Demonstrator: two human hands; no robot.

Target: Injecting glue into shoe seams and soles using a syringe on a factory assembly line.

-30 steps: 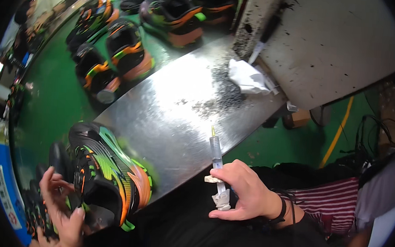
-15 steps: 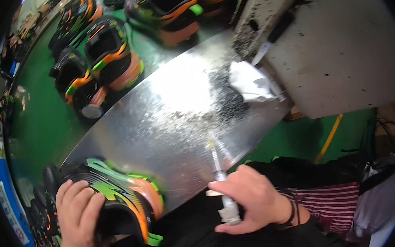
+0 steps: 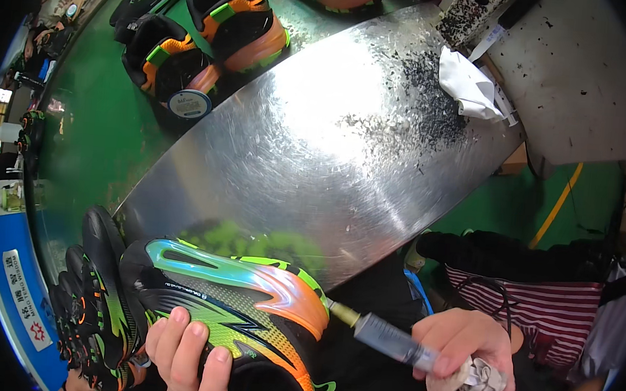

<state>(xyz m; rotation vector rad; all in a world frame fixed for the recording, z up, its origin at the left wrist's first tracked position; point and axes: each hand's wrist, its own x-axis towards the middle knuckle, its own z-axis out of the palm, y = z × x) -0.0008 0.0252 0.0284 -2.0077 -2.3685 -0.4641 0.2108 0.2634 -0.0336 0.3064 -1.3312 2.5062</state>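
the left hand (image 3: pixel 187 351) is gripping a glossy black, green and orange sneaker (image 3: pixel 234 314) on its side at the near edge of the scratched metal table (image 3: pixel 317 137). the right hand (image 3: pixel 466 354) is closing around a clear plastic syringe (image 3: pixel 390 339) and a crumpled cloth (image 3: pixel 471 377), the brass tip touching the shoe's heel.

Bright overhead light throws a white glare patch across the middle of the metal tabletop (image 3: pixel 332 138), washing out its scratches. The fisheye bends the tabletop's edges and blackens the frame's corners. The lower edge lies in shadow, slightly soft.
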